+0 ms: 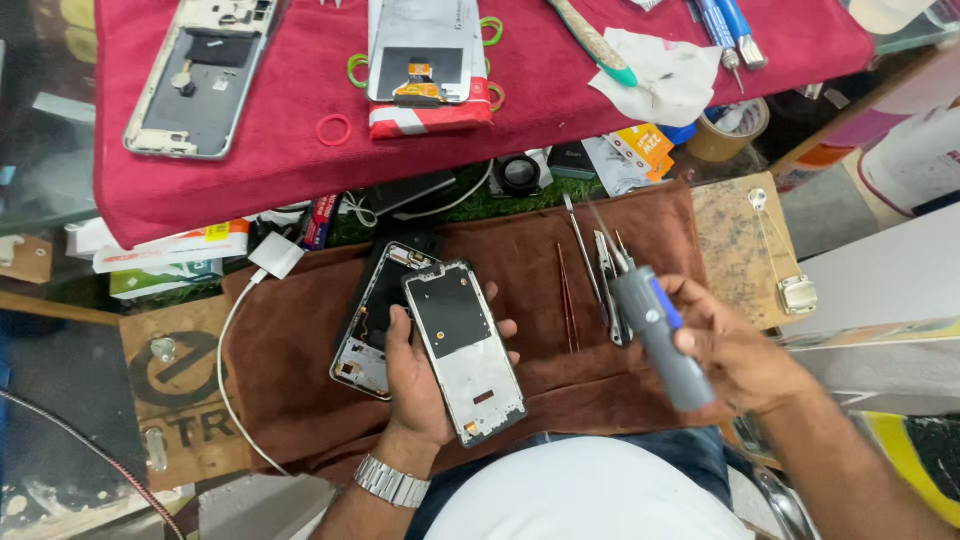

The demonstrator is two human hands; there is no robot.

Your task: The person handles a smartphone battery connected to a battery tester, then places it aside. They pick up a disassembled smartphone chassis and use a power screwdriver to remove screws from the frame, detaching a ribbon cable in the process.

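Observation:
My left hand (415,375) holds a silver phone frame panel (463,345) with a dark square patch, tilted over a brown cloth (300,370). Just behind it on the cloth lies an opened phone body (375,310) with exposed circuitry. A grey electric screwdriver with a blue button (655,335) is gripped in my right hand (735,355), its thin bit pointing up and left. Tweezers and thin metal tools (590,280) lie on the cloth between my hands. A metal watch is on my left wrist.
A red cloth (300,150) on a glass counter above carries another opened phone shell (200,75), a phone panel on a red-and-white box (425,60), rubber rings, a white tissue (660,75) and tools. A white cable (235,340) runs along the left.

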